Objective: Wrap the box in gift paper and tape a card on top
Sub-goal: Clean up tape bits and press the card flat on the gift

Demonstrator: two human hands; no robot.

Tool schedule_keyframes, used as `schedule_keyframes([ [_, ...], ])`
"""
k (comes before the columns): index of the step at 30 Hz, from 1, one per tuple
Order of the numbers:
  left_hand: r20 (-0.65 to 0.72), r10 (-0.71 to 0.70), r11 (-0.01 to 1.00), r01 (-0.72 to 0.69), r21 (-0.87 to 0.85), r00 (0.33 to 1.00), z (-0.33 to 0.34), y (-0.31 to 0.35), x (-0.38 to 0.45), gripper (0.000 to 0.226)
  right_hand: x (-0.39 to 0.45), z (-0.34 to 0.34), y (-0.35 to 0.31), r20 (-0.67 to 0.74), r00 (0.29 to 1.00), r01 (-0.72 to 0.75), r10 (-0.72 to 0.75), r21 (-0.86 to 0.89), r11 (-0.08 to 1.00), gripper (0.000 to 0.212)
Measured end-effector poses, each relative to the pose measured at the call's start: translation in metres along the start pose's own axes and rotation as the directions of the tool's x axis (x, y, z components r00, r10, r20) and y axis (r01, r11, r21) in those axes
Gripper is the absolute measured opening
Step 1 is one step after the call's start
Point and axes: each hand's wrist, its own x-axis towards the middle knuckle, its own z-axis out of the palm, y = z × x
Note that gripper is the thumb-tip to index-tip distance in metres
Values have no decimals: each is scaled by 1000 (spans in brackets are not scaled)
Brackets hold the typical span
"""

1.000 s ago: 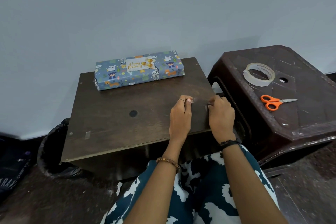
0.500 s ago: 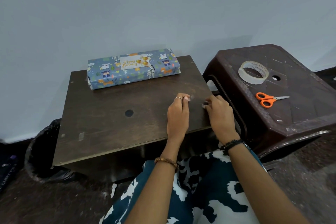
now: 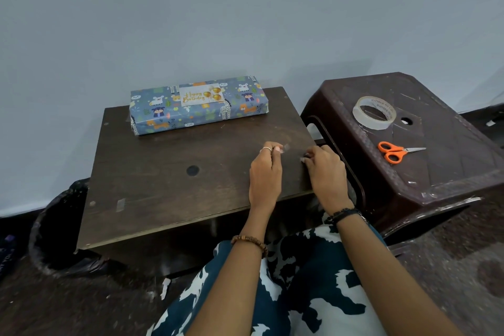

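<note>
The box (image 3: 199, 112), wrapped in blue animal-print gift paper, lies at the far edge of the small dark wooden table (image 3: 169, 180). A white "Happy Birthday" card (image 3: 201, 95) rests on its top. Near the table's right edge, my left hand (image 3: 266, 174) and my right hand (image 3: 326, 174) pinch the two ends of a short clear tape strip (image 3: 293, 149) stretched between their fingertips, well in front of the box.
A brown plastic stool (image 3: 425, 172) stands to the right, carrying a clear tape roll (image 3: 373, 112) and orange-handled scissors (image 3: 395, 151). A black-lined bin (image 3: 54, 229) sits on the floor at the left. A pale wall rises behind the table.
Both hands have kept hold of the tape strip in much the same place on the table; only the camera view has shifted slightly.
</note>
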Motion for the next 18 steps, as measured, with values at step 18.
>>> schedule_keyframes([
  [18, 4, -1, 1000, 1, 5, 1000, -1, 0, 0, 24, -3, 3, 7, 16, 997, 71, -71, 35, 997, 25],
])
